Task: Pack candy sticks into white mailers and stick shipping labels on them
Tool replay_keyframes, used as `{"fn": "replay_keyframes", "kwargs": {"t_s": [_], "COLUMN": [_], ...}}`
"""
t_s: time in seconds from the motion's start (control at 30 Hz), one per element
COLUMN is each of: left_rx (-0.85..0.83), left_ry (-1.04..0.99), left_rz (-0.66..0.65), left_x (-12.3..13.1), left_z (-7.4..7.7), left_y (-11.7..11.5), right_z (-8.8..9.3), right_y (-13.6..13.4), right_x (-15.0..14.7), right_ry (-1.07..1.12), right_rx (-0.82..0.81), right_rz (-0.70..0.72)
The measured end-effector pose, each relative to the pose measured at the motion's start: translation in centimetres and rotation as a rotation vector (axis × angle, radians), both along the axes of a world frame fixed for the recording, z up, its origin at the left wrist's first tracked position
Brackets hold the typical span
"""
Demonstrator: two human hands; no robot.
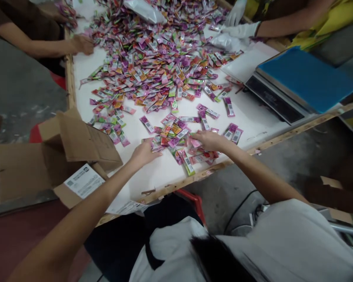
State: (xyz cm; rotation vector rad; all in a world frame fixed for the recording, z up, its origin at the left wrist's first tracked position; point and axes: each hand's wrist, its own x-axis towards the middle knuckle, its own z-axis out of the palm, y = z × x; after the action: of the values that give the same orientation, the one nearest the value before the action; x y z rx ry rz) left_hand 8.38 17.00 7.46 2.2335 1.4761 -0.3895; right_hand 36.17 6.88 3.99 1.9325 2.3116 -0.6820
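Note:
Small colourful stick packets lie in a loose cluster on the white tabletop in front of me. On the cluster's left side, my left hand is closed, its fingertips around a stick packet. My right hand is closed at the right side, its fingers curled over a pink stick packet; how many packets it grips is hidden. Just in front of the hands, a green-tipped stick packet lies near the table's wooden edge. Farther back spreads a large heap of similar packets.
Open cardboard boxes stand at the left. A scale with a blue top sits on the right. A co-worker's hand rests by the heap at left; another's white-gloved hands are at back right, near a clear plastic bag.

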Motion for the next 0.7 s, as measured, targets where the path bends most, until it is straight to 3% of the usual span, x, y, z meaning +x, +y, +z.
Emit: {"fn": "replay_keyframes", "kwargs": {"t_s": [0.1,0.17,0.3,0.37,0.47,0.6,0.7], "left_rx": [0.003,-0.006,0.029,0.106,0.107,0.161,0.176], "left_ry": [-0.019,-0.021,-0.052,-0.050,0.016,0.072,0.073], "left_rz": [-0.017,-0.030,-0.111,-0.160,-0.135,-0.020,0.041], "left_x": [0.2,-0.1,-1.9,-2.5,-2.5,-1.1,-0.3], "left_z": [-1.4,-1.4,0.5,1.6,2.2,0.5,-1.3], "left_y": [-0.7,-0.3,1.8,3.1,4.4,4.9,5.3], "right_z": [-0.3,-0.2,1.2,2.0,2.5,1.6,0.6], "right_y": [0.3,0.2,0.3,1.3,4.7,10.2,12.4], "right_x": [0.0,1.0,2.9,2.5,-0.1,-4.4,-6.0], "right_ry": [-0.051,0.015,0.256,0.339,0.322,0.095,-0.018], "right_rx": [-0.003,0.080,0.331,0.348,0.311,0.227,0.159], "right_rz": [0.013,0.013,-0.116,-0.195,-0.144,0.066,0.150]}}
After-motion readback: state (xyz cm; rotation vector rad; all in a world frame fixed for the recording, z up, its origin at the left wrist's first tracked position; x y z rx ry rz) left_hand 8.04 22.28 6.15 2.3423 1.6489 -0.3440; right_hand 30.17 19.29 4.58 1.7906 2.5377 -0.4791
